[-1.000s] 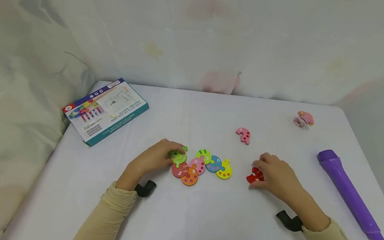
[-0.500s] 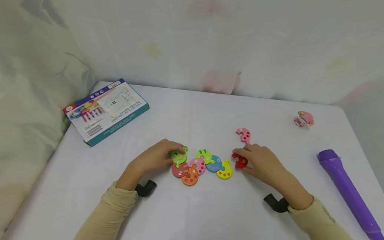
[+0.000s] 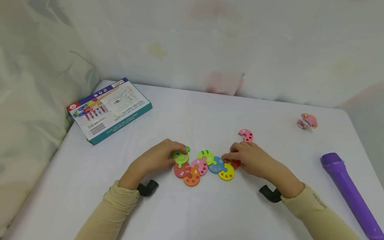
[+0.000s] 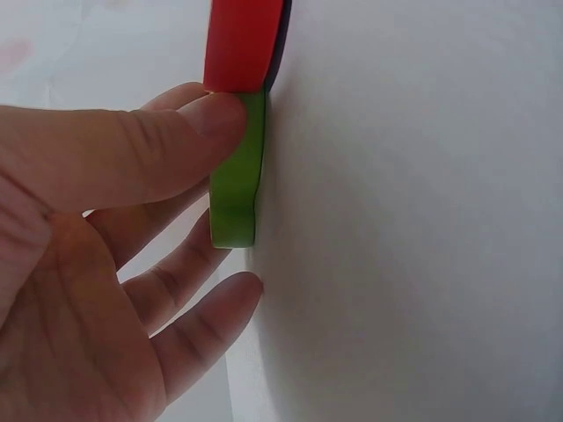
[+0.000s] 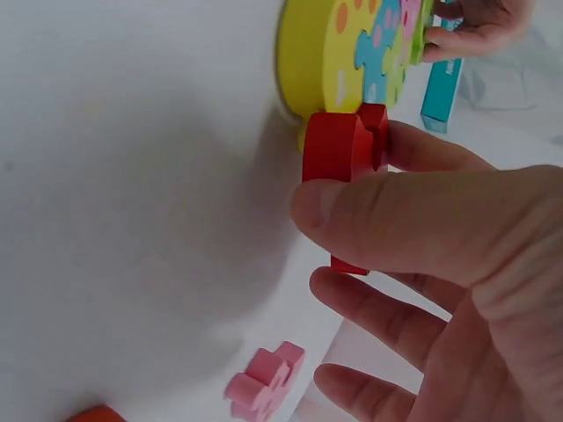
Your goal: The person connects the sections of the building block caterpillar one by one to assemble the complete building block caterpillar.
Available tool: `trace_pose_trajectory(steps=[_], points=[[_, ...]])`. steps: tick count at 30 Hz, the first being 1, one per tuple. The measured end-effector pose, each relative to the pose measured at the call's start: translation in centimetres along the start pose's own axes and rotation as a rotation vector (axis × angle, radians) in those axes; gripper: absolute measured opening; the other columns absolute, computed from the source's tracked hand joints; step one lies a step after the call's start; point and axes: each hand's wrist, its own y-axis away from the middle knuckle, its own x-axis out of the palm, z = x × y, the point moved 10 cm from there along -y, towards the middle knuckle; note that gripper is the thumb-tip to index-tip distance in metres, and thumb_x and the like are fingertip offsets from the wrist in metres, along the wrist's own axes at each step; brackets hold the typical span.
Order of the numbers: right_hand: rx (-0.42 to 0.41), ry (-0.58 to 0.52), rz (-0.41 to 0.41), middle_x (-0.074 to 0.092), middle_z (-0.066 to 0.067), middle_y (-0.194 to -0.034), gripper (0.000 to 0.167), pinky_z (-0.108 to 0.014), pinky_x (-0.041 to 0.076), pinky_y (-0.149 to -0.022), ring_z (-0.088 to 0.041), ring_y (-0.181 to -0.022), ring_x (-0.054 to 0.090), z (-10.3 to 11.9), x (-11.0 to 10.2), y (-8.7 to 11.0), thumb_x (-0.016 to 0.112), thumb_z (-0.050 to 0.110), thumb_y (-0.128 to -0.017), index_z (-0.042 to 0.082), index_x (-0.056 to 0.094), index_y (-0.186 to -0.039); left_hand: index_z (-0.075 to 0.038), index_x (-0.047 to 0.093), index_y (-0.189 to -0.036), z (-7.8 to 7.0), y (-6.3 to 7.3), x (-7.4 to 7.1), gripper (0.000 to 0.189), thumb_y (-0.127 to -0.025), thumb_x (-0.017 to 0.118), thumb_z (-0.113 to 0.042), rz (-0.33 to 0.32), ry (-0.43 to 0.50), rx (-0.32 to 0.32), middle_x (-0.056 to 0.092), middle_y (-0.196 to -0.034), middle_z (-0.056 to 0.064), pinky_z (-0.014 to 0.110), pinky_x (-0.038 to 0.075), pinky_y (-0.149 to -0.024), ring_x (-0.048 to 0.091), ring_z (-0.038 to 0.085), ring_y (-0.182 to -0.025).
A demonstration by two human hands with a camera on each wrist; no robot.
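A chain of joined caterpillar puzzle pieces lies mid-table, from the green head piece (image 3: 181,156) past a red-brown piece (image 3: 181,170) to the yellow piece (image 3: 226,172) on the right. My left hand (image 3: 159,155) pinches the green head piece at its edge; in the left wrist view the thumb presses its green side (image 4: 236,198). Between thumb and fingers my right hand (image 3: 254,159) pinches a red puzzle piece (image 5: 339,145), held right at the yellow piece's tab; whether they interlock I cannot tell. A pink piece (image 3: 246,135) lies just behind the right hand, apart from the chain.
A flat printed box (image 3: 109,110) lies at the back left. To the right is a long purple tube (image 3: 353,198), with a small pink figurine (image 3: 308,121) behind it. A fabric wall (image 3: 197,42) borders the table's back edge.
My right hand has carried the red piece leftward to the chain's right end, beside the yellow piece. The left hand keeps its hold on the green head piece.
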Motion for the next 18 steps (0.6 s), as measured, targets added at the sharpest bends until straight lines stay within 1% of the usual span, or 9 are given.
trace_pose_trajectory(steps=[6,10,14,16,18], points=[[-0.016,0.011,0.001,0.055,-0.003,-0.101,0.045,-0.037,0.045,-0.082,-0.020,-0.094,0.048,-0.1,0.6,0.0,0.072,0.010,-0.078,0.026,0.063,-0.119,-0.019,0.064,-0.111,0.2,-0.1,0.1,0.035,-0.080,0.067,-0.002,0.006,0.002,-0.025,0.058,-0.122,-0.003,0.034,0.043,-0.093,0.048,0.016,-0.110],[-0.012,0.001,0.007,0.056,-0.007,-0.109,0.049,-0.040,0.047,-0.083,-0.023,-0.100,0.050,-0.7,1.2,-0.1,0.073,0.012,-0.078,0.025,0.060,-0.123,-0.020,0.064,-0.110,0.2,0.0,0.1,0.035,-0.080,0.068,-0.002,0.008,0.005,-0.039,0.058,-0.122,-0.002,0.035,0.042,-0.094,0.048,0.017,-0.109],[0.062,-0.082,-0.009,0.053,-0.008,-0.121,0.061,-0.046,0.048,-0.085,-0.026,-0.110,0.049,-2.5,1.0,0.0,0.077,0.019,-0.074,0.022,0.053,-0.131,-0.019,0.064,-0.110,0.0,0.0,0.0,0.035,-0.079,0.068,-0.001,0.002,0.001,-0.030,0.058,-0.121,-0.002,0.035,0.042,-0.094,0.048,0.017,-0.109],[0.103,-0.127,-0.038,0.050,-0.009,-0.127,0.066,-0.047,0.047,-0.087,-0.027,-0.115,0.046,-3.7,0.6,0.2,0.078,0.020,-0.073,0.019,0.050,-0.133,-0.019,0.064,-0.109,0.0,0.0,0.0,0.035,-0.079,0.068,-0.001,-0.001,-0.002,-0.024,0.059,-0.121,-0.002,0.035,0.042,-0.094,0.049,0.017,-0.108],[0.141,-0.162,-0.082,0.047,-0.010,-0.129,0.067,-0.047,0.046,-0.088,-0.028,-0.118,0.044,-4.9,0.0,0.4,0.078,0.019,-0.073,0.016,0.049,-0.134,-0.019,0.064,-0.109,0.0,0.0,0.0,0.035,-0.079,0.068,-0.001,-0.003,-0.002,-0.022,0.059,-0.120,-0.002,0.035,0.042,-0.094,0.049,0.017,-0.108]])
